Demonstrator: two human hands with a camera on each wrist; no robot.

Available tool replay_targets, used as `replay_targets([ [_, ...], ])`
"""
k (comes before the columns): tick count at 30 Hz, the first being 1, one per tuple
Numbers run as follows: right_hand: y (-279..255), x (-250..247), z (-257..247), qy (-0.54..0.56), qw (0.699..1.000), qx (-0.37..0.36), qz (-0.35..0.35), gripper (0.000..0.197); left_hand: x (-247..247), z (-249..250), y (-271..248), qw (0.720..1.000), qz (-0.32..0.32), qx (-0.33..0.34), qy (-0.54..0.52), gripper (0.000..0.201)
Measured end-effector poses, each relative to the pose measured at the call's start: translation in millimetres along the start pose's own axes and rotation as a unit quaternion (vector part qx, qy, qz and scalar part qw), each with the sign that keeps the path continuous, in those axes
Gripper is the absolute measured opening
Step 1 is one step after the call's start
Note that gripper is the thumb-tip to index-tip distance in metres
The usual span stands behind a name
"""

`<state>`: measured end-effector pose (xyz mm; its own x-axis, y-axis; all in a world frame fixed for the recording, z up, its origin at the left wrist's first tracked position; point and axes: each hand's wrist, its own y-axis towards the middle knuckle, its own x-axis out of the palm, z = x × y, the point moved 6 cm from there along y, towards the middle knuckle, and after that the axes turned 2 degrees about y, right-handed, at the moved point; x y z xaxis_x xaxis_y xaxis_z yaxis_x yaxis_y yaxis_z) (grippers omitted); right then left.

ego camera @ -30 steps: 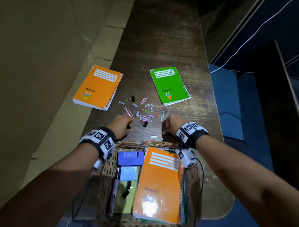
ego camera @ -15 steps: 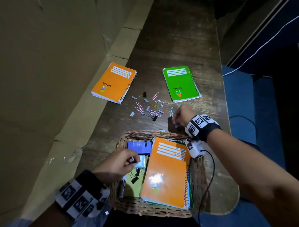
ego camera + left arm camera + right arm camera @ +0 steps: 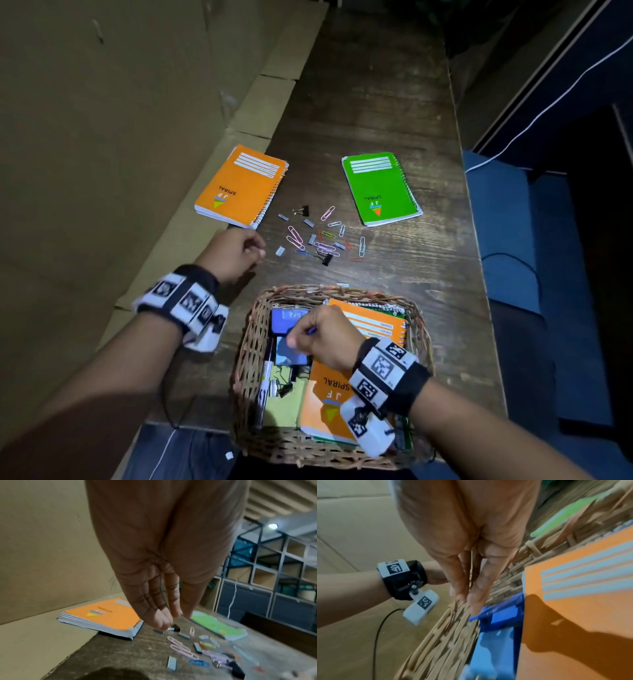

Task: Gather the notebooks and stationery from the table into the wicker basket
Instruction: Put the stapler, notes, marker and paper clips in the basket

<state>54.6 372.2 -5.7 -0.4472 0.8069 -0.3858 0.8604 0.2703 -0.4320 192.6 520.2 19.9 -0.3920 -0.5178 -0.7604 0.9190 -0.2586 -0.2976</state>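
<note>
Several paper clips, binder clips and staple strips (image 3: 322,240) lie scattered on the dark wooden table (image 3: 394,102) between an orange notebook (image 3: 241,186) and a green notebook (image 3: 380,188). My left hand (image 3: 258,251) hovers just left of the scatter, fingers pointing down and loosely bunched (image 3: 175,618), nothing seen in them. My right hand (image 3: 301,334) is over the wicker basket (image 3: 250,342) and pinches a small purple-blue paper clip (image 3: 312,330). The basket holds another orange notebook (image 3: 370,329), a blue box (image 3: 284,317), blue notes, a marker (image 3: 267,373) and binder clips.
Cardboard sheets (image 3: 102,137) line the table's left side, and the orange notebook overhangs them. One staple strip (image 3: 342,284) lies just behind the basket rim. A blue seat (image 3: 507,240) and a cable sit beyond the right table edge. The basket stands at the near table edge.
My left hand left the basket and moved out to the table beside the clips. My right hand came from the table behind the basket to over the basket, pinching a clip.
</note>
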Motion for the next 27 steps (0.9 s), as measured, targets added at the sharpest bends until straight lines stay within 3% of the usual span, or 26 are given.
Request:
replay_targets([
  [5,13,-58,0,-0.029,0.997,0.026,0.07,0.009,25,-2,45,0.994,-0.065,0.009,0.09,0.013],
  [8,35,-106,-9,-0.217,0.972,0.004,0.095,0.01,38,-3,59,0.986,-0.103,0.01,0.134,0.017],
  [12,69,-129,-7,-0.504,0.863,0.005,-0.049,0.018,53,-2,75,0.976,-0.121,0.022,0.18,0.03],
  [14,80,-126,-1,-0.589,0.798,0.0,-0.124,0.019,59,-3,81,0.972,-0.118,0.013,0.201,0.04],
  [16,90,-116,7,-0.631,0.756,-0.013,-0.171,0.022,67,-4,87,0.966,-0.123,0.003,0.228,0.046],
  [21,109,-82,19,-0.597,0.769,-0.037,-0.225,0.012,78,-4,96,0.958,-0.132,-0.014,0.255,0.032],
  [24,115,-67,21,-0.625,0.745,-0.073,-0.22,0.01,77,-4,95,0.957,-0.134,-0.006,0.257,0.024],
  [27,117,-64,20,-0.63,0.741,-0.073,-0.222,0.011,68,4,87,0.964,-0.133,0.01,0.229,0.015],
])
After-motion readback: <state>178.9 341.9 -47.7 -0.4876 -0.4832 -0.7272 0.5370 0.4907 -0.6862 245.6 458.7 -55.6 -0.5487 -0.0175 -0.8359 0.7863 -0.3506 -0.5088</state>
